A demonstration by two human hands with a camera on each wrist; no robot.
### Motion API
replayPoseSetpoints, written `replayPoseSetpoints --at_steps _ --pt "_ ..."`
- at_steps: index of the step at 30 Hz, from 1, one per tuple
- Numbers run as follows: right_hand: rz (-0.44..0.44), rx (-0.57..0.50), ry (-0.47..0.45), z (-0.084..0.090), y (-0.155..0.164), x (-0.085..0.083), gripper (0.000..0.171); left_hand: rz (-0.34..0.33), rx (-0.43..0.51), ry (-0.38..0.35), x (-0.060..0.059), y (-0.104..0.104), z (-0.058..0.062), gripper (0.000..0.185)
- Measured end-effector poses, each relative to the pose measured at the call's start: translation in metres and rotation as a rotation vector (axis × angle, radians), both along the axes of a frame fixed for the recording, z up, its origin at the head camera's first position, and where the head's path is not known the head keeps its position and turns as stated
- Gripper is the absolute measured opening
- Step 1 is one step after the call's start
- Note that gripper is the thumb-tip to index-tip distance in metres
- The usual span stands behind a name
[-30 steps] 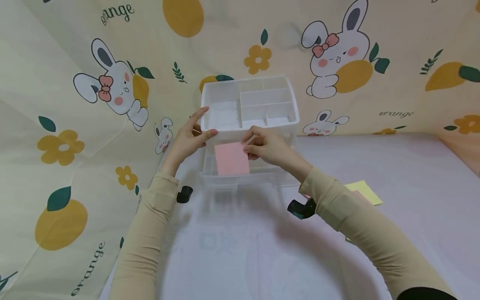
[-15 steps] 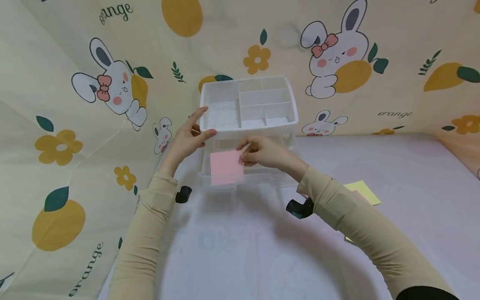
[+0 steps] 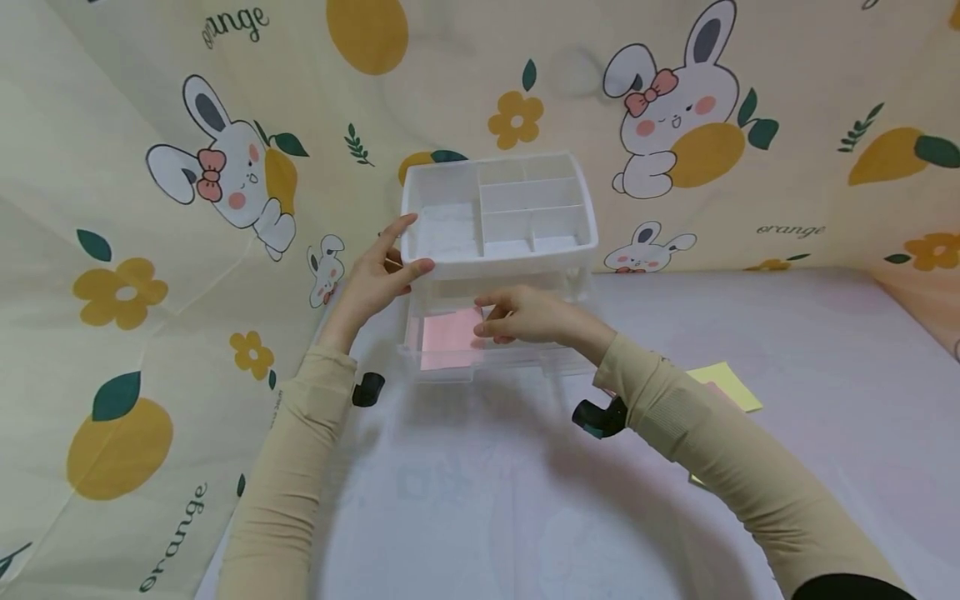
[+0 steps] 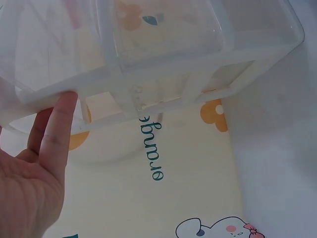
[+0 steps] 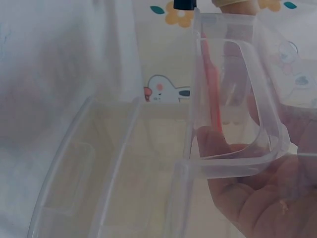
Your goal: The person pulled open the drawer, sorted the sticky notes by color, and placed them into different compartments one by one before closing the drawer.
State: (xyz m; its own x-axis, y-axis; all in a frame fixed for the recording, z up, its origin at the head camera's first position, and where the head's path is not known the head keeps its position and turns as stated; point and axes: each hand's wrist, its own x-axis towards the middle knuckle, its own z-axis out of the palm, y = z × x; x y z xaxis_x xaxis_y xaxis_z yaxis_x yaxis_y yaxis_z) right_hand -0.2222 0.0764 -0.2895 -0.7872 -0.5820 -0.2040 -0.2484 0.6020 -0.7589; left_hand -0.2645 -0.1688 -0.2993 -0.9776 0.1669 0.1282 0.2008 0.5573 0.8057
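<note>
A white plastic drawer organizer (image 3: 498, 260) with a divided top tray stands by the back wall, its clear drawer (image 3: 517, 358) pulled out in front. My left hand (image 3: 375, 279) grips the organizer's left side, thumb at the front corner. In the left wrist view, the fingers (image 4: 57, 131) curl against the frame's edge. A pink square of paper (image 3: 448, 340) lies inside the drawer's left part, tilted. My right hand (image 3: 528, 315) is over the drawer at the paper's right edge, thumb and index finger apart. The right wrist view shows the pink paper (image 5: 212, 87) edge-on through clear plastic.
Yellow paper (image 3: 731, 382) with a pink sheet lies on the white table at the right, partly behind the right sleeve (image 3: 690, 417). Dark wrist gear (image 3: 602, 417) hangs below the right wrist. A printed cloth with rabbits forms the back and left walls.
My right hand has moved the pink paper down and slightly left into the drawer, and its thumb and index finger have parted. The left hand stays on the organizer.
</note>
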Motion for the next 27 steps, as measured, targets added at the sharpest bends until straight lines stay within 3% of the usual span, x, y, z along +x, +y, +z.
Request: replayPoseSetpoints --at_steps 8,15,27 --pt "0.002 -0.026 -0.017 0.000 0.001 -0.001 0.049 0.001 0.003 0.011 0.001 0.000 0.000 0.073" --pt "-0.055 -0.103 0.022 0.001 0.003 -0.002 0.042 0.003 -0.002 0.017 0.000 0.001 -0.001 0.074" --pt "-0.131 -0.187 0.089 0.019 0.020 0.005 0.032 -0.006 0.014 0.026 0.001 0.002 0.000 0.073"
